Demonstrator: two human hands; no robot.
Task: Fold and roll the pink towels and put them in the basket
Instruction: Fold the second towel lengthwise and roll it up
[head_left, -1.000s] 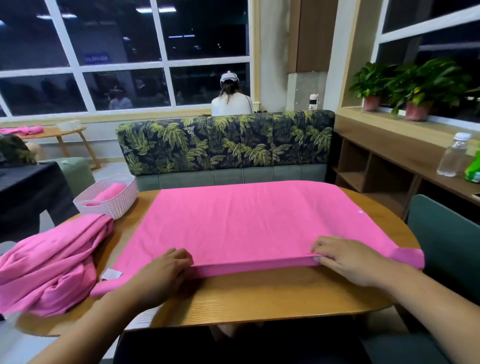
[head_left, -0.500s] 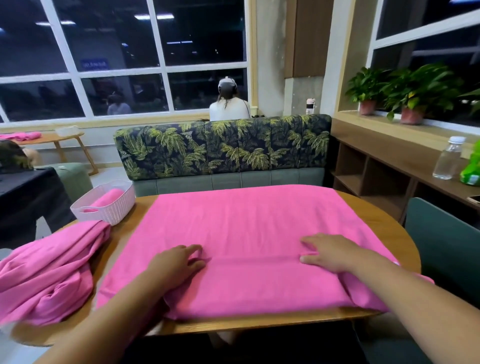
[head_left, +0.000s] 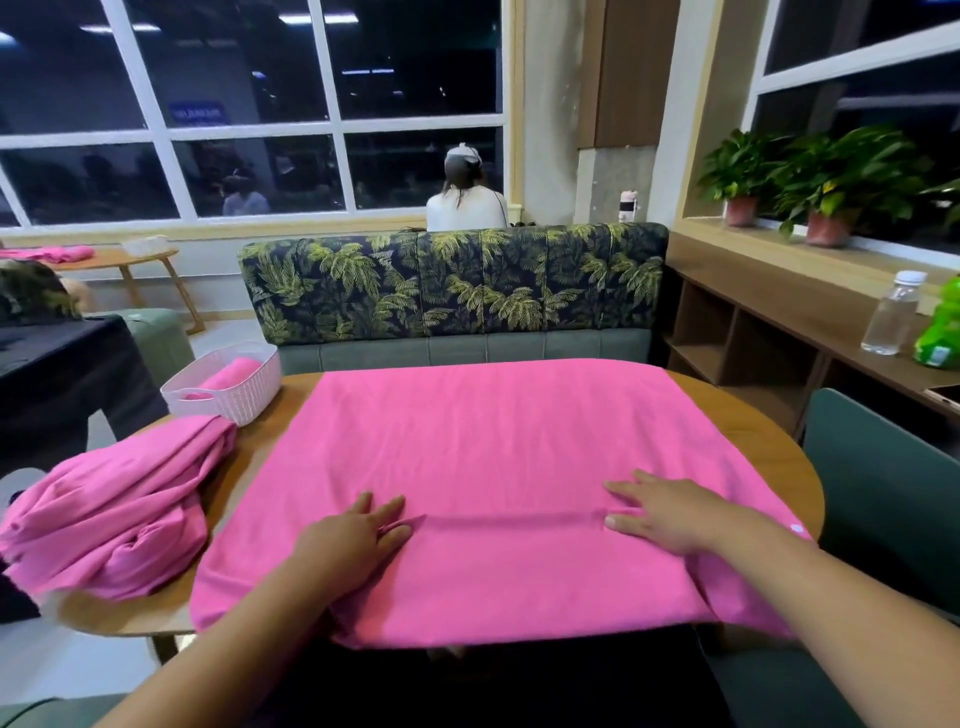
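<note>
Round tabletop (head_left: 769, 441) carries spread pink towel (head_left: 493, 436); left hand (head_left: 353, 540) and right hand (head_left: 670, 514) press flat, fingers extended, grasping nothing; overhanging near edge may drag fold askew.

I see the big pink towel (head_left: 493, 457) spread flat over most of the worktop (head_left: 737, 421), its near portion doubled over. The folded-over edge makes a shallow ridge running across it from side to side. The near fold hangs a little past the front edge of the worktop, and a small white tag shows at its right corner. To its left lies a crumpled heap of pink towels (head_left: 114, 519), loosely bunched and drooping off the worktop's left side. Behind that heap sits the white woven-look basket (head_left: 244, 402), upright near the far left edge, with one rolled pink towel (head_left: 236, 374) lying inside it.
</note>
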